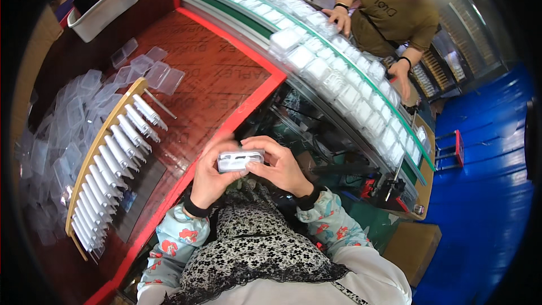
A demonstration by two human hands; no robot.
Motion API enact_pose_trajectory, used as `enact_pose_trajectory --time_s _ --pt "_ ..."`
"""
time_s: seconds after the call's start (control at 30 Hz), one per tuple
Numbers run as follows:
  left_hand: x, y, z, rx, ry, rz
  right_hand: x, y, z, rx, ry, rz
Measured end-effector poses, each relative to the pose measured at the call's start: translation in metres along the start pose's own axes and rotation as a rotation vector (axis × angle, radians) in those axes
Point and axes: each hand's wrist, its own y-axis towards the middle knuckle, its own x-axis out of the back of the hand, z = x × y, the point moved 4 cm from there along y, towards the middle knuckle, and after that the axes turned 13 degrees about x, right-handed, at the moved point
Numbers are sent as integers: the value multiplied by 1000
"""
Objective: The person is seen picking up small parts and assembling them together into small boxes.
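Note:
Both my hands hold a small clear plastic box [232, 164] with white pieces inside, in front of my apron. My left hand [210, 179] is closed round its left end, its upper fingers blurred. My right hand [280, 169] grips the other end, thumb on the front and fingers along the top. To the left, on the red-brown table, stands a curved wooden rack [93, 144] hung with several slim white parts [113, 158]. A heap of clear plastic boxes and lids [68, 127] lies behind it.
A conveyor [237, 14] with a green edge runs from the upper left to the right, carrying rows of filled clear boxes [339, 85]. Across it, a co-worker [389, 11] reaches over the boxes. A white bin [107, 8] sits upper left; a cardboard box [412, 251] stands lower right.

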Motion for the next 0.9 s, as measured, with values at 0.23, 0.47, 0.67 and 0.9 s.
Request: enact_pose_trajectory --time_s 0.23,0.47,0.67,0.9 --pt "7 -10 19 529 -771 175 -18 5 4 -78 -155 106" --pt "4 -10 9 478 -827 56 -16 8 15 183 -518 155" --pt "5 -9 0 353 -527 -10 -23 14 30 397 -815 242" --pt "12 -13 -15 420 -635 246 -13 12 39 97 -469 238"
